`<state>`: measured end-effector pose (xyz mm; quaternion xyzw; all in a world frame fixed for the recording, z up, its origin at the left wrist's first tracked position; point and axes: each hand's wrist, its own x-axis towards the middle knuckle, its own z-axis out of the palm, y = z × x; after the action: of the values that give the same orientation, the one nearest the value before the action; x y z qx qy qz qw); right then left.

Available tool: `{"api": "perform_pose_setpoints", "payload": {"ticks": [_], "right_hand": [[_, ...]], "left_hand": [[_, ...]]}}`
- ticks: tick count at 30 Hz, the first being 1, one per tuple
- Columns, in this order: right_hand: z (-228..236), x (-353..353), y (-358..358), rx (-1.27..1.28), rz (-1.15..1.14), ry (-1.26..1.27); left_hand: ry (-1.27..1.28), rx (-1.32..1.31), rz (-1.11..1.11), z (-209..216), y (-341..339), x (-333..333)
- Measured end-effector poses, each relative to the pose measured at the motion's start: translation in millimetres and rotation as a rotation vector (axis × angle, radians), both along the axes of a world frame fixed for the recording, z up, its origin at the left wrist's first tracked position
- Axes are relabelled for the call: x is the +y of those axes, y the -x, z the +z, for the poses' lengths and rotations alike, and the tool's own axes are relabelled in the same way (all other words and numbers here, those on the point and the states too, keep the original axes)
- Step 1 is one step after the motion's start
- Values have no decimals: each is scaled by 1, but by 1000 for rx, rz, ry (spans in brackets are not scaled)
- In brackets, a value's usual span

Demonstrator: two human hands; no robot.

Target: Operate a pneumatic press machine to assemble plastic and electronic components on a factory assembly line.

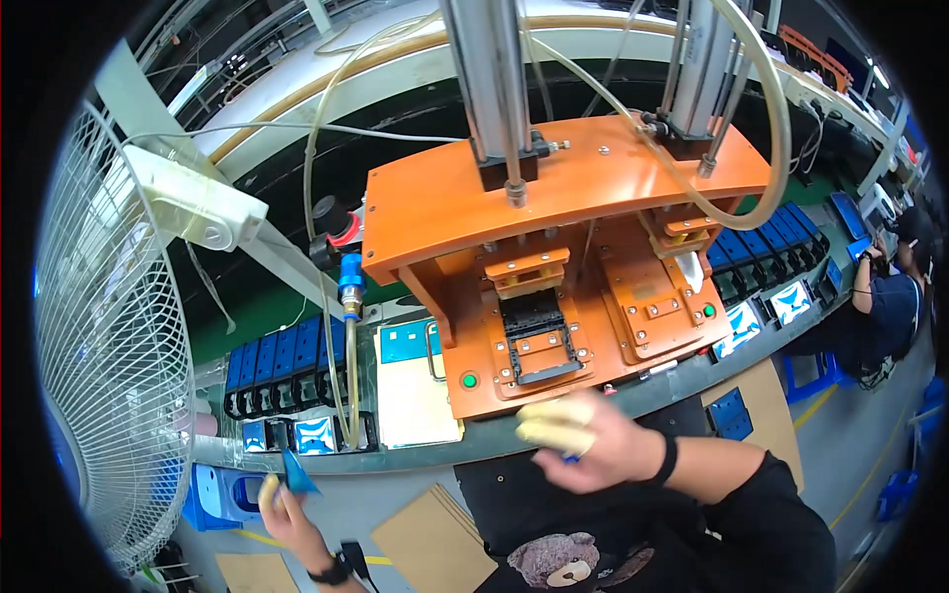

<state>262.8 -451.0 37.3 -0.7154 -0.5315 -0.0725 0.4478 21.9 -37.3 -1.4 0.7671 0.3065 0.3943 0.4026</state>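
Note:
At the lower left, my left hand (287, 519) pinches a thin, pointed piece of blue film (300, 476) between finger cots. My right hand (598, 445), also in pale yellow finger cots, is curled in front of the orange press (554, 188). A speck of blue shows under its fingers, but what it is cannot be made out. A black plastic frame (539, 341) sits in the press's left fixture, beyond my right hand and apart from it. The right fixture (652, 311) holds no such frame.
Blue-and-black parts stand in a row (282, 366) at left, with another row (771, 247) at right. A fan (119, 336) is at far left. Air hoses (776, 119) loop over the press. Cardboard (435, 544) lies below the bench. Another person (895, 287) sits at far right.

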Motion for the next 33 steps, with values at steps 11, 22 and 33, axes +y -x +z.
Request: {"api": "perform_pose_setpoints", "payload": {"ticks": [11,22,33], "right_hand": [[42,-16,-54,-327,-294,231],[108,-250,33,586,-676,-379],[-151,-465,188,845,-1027,-1467]], "left_hand": [[147,30,-716,-1,-74,-198],[-602,342,-849,78,-298,-203],[-669,479,-788,9,-398,-140]]}}
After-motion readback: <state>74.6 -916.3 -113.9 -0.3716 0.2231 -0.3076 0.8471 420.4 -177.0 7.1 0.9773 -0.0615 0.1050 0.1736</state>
